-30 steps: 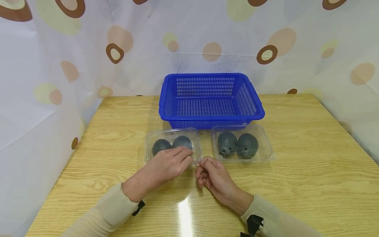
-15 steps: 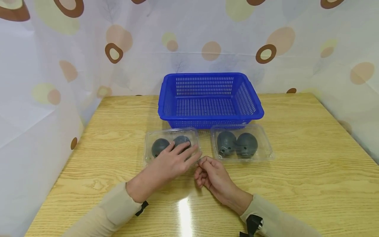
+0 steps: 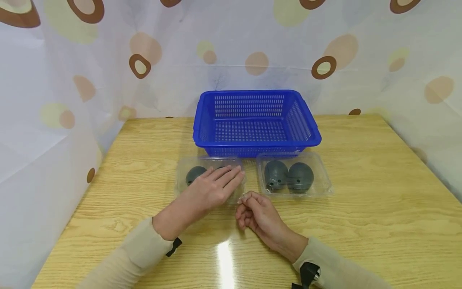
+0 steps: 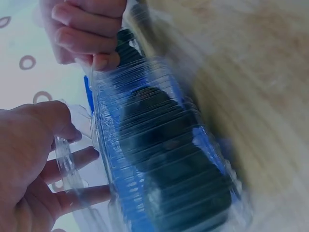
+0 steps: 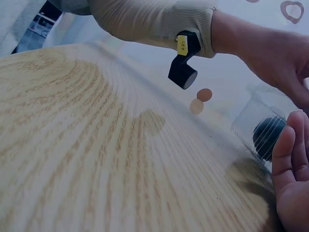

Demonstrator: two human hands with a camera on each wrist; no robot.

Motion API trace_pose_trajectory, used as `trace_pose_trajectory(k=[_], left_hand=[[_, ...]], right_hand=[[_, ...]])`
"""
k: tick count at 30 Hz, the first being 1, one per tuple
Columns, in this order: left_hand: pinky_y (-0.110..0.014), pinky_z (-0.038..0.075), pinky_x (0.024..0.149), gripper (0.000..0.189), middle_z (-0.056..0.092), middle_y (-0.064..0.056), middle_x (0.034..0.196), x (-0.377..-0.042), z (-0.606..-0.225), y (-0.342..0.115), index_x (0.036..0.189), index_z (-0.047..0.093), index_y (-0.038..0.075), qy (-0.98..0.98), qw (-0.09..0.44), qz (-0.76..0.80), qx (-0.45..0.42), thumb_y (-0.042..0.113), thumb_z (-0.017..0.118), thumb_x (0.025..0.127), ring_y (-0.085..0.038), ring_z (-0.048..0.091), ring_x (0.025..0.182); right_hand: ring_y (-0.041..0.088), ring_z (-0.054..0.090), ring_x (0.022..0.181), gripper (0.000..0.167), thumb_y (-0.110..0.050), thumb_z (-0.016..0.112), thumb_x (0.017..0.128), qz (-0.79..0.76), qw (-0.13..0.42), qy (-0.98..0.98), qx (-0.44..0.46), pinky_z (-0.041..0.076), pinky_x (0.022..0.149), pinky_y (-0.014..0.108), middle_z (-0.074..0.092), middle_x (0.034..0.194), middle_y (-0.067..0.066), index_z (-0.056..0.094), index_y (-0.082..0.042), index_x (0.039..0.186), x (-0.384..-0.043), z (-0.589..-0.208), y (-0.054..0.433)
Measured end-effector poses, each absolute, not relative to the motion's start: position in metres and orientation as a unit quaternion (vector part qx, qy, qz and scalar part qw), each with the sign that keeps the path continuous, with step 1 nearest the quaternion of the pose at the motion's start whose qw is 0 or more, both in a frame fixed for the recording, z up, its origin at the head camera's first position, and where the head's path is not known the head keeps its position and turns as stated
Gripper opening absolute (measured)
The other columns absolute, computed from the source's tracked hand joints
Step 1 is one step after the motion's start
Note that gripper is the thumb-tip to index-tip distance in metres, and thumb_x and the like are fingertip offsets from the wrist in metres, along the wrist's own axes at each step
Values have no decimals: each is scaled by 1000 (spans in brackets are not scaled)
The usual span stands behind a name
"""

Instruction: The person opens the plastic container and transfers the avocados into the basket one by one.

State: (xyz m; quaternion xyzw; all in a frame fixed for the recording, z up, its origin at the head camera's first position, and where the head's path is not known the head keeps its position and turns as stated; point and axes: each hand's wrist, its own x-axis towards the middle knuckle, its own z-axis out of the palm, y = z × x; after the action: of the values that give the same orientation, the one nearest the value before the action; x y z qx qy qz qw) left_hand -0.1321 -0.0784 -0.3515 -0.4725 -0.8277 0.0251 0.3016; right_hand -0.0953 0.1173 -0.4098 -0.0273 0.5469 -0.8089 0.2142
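Observation:
A clear plastic clamshell box (image 3: 182, 168) with two dark green round things inside, one of them (image 3: 195, 174) in plain sight, lies in front of the basket. My left hand (image 3: 205, 192) rests on its lid with fingers almost straight, covering most of the other round thing. At the box's near right corner my right hand (image 3: 261, 218) pinches the edge between thumb and forefinger, its other fingers curled. Through the ribbed plastic wall (image 4: 108, 159) in the left wrist view, both round things (image 4: 154, 125) show. My left fingers (image 4: 79, 198) lie by the lid's rim there.
Behind the boxes stands a blue perforated basket (image 3: 258, 143). A second clear box (image 3: 322, 176) with two dark green round things sits to the right, close to the basket's front. All stand on a wood-grain table (image 3: 379, 208), with patterned cloth (image 3: 231, 40) around it.
My left hand first spreads its fingers above the box, then lays them flatter and closer together on the lid, farther forward. The right hand stays at the corner.

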Motion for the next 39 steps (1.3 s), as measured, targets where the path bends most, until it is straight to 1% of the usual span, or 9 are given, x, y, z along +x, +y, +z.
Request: trace_pose_trajectory(k=[3, 6, 13, 18, 20, 25, 29, 34, 39], left_hand=[[-39, 58, 91, 52, 61, -7, 139, -132, -354, -79, 140, 56, 10, -829, 290, 30, -477, 0, 67, 90, -24, 61, 123], [-43, 57, 91, 57, 56, -6, 144, -130, -355, -83, 143, 52, 16, -848, 257, 26, -462, 0, 67, 91, -25, 58, 127], [-58, 53, 91, 71, 41, -7, 156, -124, -345, -89, 151, 38, 27, -904, 137, 18, -404, -1, 65, 92, -29, 48, 135], [-70, 47, 91, 80, 30, -8, 162, -120, -336, -91, 156, 26, 36, -933, 45, 15, -357, 6, 66, 93, -37, 40, 141], [-74, 45, 90, 84, 28, -9, 162, -119, -333, -93, 156, 23, 39, -939, 25, 9, -343, 6, 67, 93, -41, 38, 141], [-79, 43, 86, 88, 33, -13, 159, -117, -332, -98, 157, 23, 38, -940, 21, 1, -340, -3, 65, 91, -45, 39, 140], [-81, 40, 87, 90, 35, -13, 158, -118, -334, -99, 157, 22, 37, -939, 24, -8, -343, -8, 62, 91, -47, 37, 140], [-83, 38, 88, 90, 35, -13, 158, -122, -335, -99, 157, 21, 37, -939, 28, -9, -342, -9, 61, 91, -47, 37, 141], [-83, 37, 88, 96, 33, -13, 159, -124, -333, -101, 158, 19, 37, -939, 23, -18, -344, -12, 62, 88, -46, 36, 143]], right_hand=[[10, 60, 58, 22, -15, 35, 108, -809, 213, 547, -30, 50, 54, 22, 65, 73, -1, 52, -5, 100, -95, -411, 118], [10, 60, 59, 21, -16, 36, 108, -808, 216, 547, -36, 51, 55, 23, 65, 74, -1, 52, -4, 101, -95, -411, 119], [10, 61, 59, 20, -16, 38, 107, -806, 217, 549, -41, 52, 55, 23, 66, 75, 0, 51, -3, 100, -95, -412, 119], [10, 62, 59, 19, -17, 40, 107, -807, 218, 547, -42, 52, 56, 23, 66, 75, 0, 51, -2, 101, -95, -413, 119], [10, 62, 60, 20, -17, 40, 107, -807, 220, 546, -44, 52, 56, 24, 67, 76, 0, 51, -2, 101, -94, -413, 119], [10, 62, 60, 20, -18, 40, 107, -806, 221, 548, -47, 52, 57, 24, 66, 77, 0, 51, -2, 102, -94, -413, 119], [10, 62, 60, 20, -19, 40, 107, -804, 221, 550, -48, 52, 57, 24, 66, 77, 0, 51, -2, 103, -94, -413, 119], [10, 62, 60, 19, -17, 40, 107, -804, 218, 551, -48, 52, 57, 24, 67, 76, 0, 52, -3, 102, -94, -413, 118], [11, 62, 59, 19, -16, 39, 107, -803, 217, 553, -47, 52, 56, 24, 67, 76, 0, 52, -3, 101, -93, -412, 117]])
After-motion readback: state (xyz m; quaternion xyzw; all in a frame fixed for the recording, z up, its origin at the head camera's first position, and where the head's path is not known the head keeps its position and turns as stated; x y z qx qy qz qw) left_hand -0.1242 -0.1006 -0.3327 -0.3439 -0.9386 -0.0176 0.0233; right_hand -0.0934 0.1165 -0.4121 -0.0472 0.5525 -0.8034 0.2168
